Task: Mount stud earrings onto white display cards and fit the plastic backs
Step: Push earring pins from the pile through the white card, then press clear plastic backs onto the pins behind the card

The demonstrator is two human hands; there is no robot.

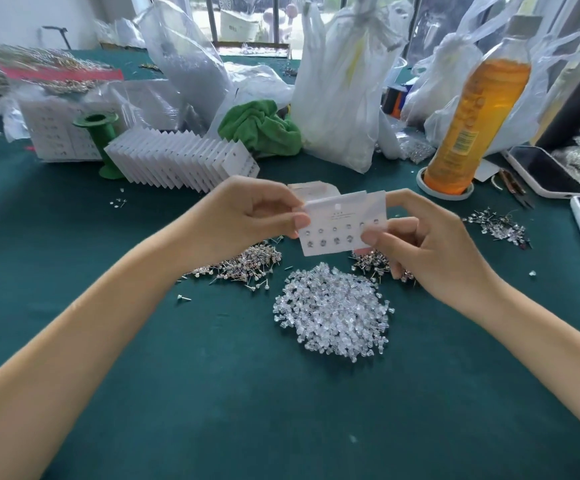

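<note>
White display card [342, 223] held above the table [212, 393], face toward the wearer, slightly tilted. Two rows of stud earrings on it: six in upper row, four visible in lower. Loose studs in heaps: one at left [243, 261], one under the card at right [371, 263], a third farther right [498, 225]. Clear plastic backs [333, 311] piled just below the card. Stack of filled cards [181, 159] fanned out behind.

A matt white paper display card [344, 223] is showing small glinting studs. Clear glossy plastic backs [333, 313] are lying heaped on matt dark-green felt-like tablecloth [212, 393].
</note>
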